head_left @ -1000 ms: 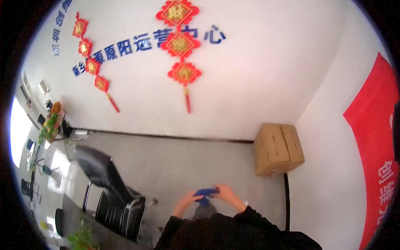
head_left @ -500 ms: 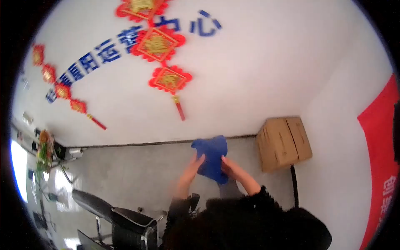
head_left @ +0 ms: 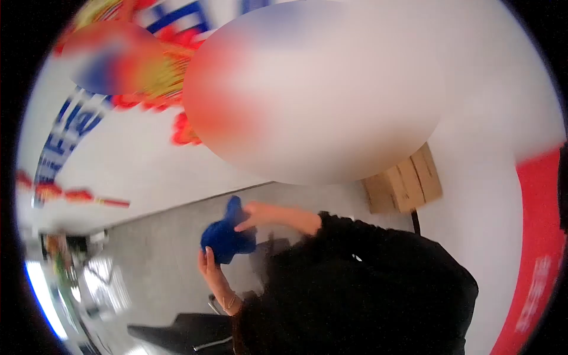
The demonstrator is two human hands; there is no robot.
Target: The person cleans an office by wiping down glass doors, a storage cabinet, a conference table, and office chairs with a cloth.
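A soft, dark blue cloth item (head_left: 225, 239) is held out in front of my body, above the grey floor; its exact kind is unclear. My left hand (head_left: 210, 265) grips its lower left edge, fingers closed on the fabric and a thin bracelet at the wrist. From the upper right, my right hand (head_left: 253, 216) holds the other side, thumb and fingers pressed on it. Both arms are in black sleeves (head_left: 367, 254). Part of the fabric's underside is hidden.
A brown cardboard box (head_left: 408, 180) stands by the wall at right, near a red banner (head_left: 538, 236). A black chair (head_left: 183, 331) is close below my left arm. Red hanging ornaments and blue lettering are on the white wall; large blurred ovals cover part of it.
The view has turned and tilted. The blue cloth item and both hands now appear farther left, with the right hand higher and the left lower; the fabric has been turned and looks more bunched.
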